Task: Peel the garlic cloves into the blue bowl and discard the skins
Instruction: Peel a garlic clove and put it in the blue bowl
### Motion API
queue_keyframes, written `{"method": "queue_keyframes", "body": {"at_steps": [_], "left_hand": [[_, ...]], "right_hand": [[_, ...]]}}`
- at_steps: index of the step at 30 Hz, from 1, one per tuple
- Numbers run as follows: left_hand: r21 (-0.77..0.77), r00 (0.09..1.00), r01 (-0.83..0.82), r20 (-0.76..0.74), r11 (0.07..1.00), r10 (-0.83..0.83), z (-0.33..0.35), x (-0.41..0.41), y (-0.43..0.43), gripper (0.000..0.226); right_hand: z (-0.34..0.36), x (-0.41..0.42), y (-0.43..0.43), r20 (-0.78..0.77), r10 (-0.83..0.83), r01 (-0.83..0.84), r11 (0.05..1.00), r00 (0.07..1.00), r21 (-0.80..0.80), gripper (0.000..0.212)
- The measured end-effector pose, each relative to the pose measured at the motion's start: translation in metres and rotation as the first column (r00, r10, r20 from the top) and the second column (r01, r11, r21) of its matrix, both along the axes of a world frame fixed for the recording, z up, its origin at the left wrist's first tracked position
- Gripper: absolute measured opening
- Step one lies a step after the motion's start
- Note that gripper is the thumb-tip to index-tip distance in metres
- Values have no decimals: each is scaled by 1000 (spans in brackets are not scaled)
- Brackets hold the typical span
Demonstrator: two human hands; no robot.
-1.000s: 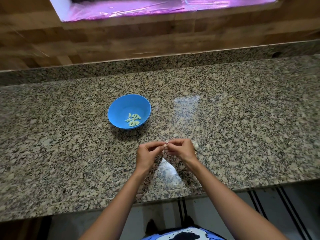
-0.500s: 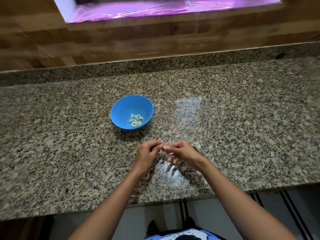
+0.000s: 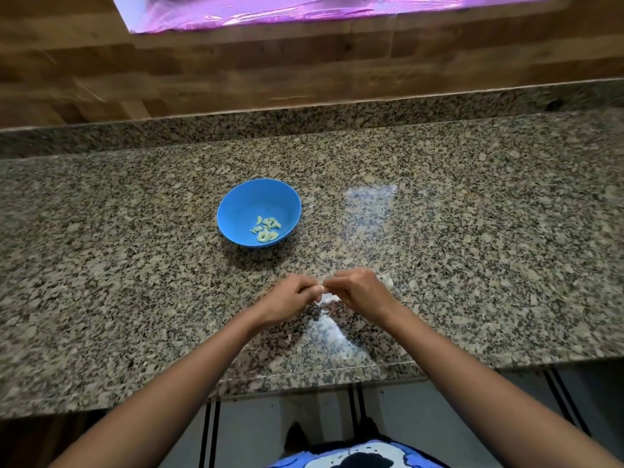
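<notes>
Garlic clove [image 3: 320,288] mid-frame: small, light, papery skin; left hand [image 3: 289,298] and right hand [image 3: 358,291] fingertips pinch it; best gripped at ends.

1. Counter [image 3: 472,231]: speckled granite, glossy, with an upstand [image 3: 371,111] of the same stone along the back.
2. Bowl [image 3: 243,204]: blue, upright, left of centre.
3. Skin scraps [image 3: 386,281]: pale, nearer the front edge, well apart from bowl.

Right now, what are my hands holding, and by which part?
A garlic clove: the left hand and right hand each pinch one side of it with their fingertips; finer detail is too small to tell.
</notes>
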State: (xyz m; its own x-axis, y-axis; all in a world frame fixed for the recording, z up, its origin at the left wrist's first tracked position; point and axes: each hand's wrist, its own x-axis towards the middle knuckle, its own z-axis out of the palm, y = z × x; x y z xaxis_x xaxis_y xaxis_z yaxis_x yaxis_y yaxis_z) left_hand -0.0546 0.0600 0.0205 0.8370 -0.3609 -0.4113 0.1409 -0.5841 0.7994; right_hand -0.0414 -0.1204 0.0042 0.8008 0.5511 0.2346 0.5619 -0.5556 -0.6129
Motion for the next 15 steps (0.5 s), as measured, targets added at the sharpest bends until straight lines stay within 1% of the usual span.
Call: {"method": "queue_keyframes", "body": {"at_steps": [1,2,3,4,5,7,8,10,12,15], "left_hand": [[-75,990,-66,-129,995,56,1,0,-1,27],[-140,969,-139,-222,980,106,3,-1,-2,27],[-177,952,-200,-266,964,149,3,-1,-3,27],[-191,946,-236,-269,953,180,3,-1,-3,27],[-174,956,-236,-219,956,196,1,1,-3,26],[-131,976,-214,-67,968,207,-3,-1,-3,23],[-152,971,-239,-30,959,237,-4,-2,-3,20],[-245,938,-342,-24,907,347,-5,-5,-6,13],[-308,894,-437,-48,845,445,-4,-8,-10,7],[-368,836,-544,-160,754,525,-3,-11,-14,5]], "right_hand": [[-1,2,0,39,32,-31,999,999,-23,41],[-3,3,2,45,41,-40,998,998,-40,42],[-2,3,3,13,26,-25,999,1000,-46,39],[0,3,5,-33,-14,13,1000,999,-28,33],[1,2,6,-90,-62,61,998,994,-6,27],[3,0,7,-210,-131,142,989,969,38,24],[4,-1,7,-269,-151,174,983,951,62,23],[7,-1,6,-360,-192,239,967,913,91,23],[8,-1,5,-396,-216,278,955,892,105,22],[5,-2,7,-416,-231,309,942,880,132,15]]}}
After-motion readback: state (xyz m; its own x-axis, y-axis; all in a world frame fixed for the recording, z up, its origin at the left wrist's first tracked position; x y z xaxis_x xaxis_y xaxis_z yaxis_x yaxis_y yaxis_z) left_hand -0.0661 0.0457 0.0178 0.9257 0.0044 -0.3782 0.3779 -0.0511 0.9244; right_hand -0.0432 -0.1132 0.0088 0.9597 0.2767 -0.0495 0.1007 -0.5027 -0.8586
